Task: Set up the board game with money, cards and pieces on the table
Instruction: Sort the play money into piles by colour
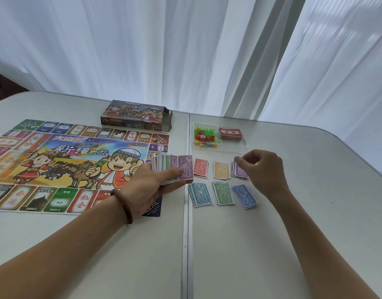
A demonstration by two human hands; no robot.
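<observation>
Left hand point(151, 186) palm up, thumb and fingers gripping a fanned money stack point(175, 167), purple note on top. Right hand point(263, 171) has its fingers curled and bunched over the purple pile point(239, 172); can't tell if it pinches a note or holds nothing. Between the hands: red pile point(200, 168), orange pile point(221, 172), and nearer the person teal pile point(199, 194), green pile point(223, 193), blue pile point(244, 195). Beyond the right hand, a clear tray point(233, 147) with pieces point(204, 138) and card deck point(230, 133). Board point(56, 160) lies outward of the left hand. Risks: piles sit close together and loosely squared, so the right wrist, just above the blue pile, could scatter it; fanned stack could slip if the grip eases. Open surface point(293, 212) outward of the right hand; the rounded edge lies well beyond it.
</observation>
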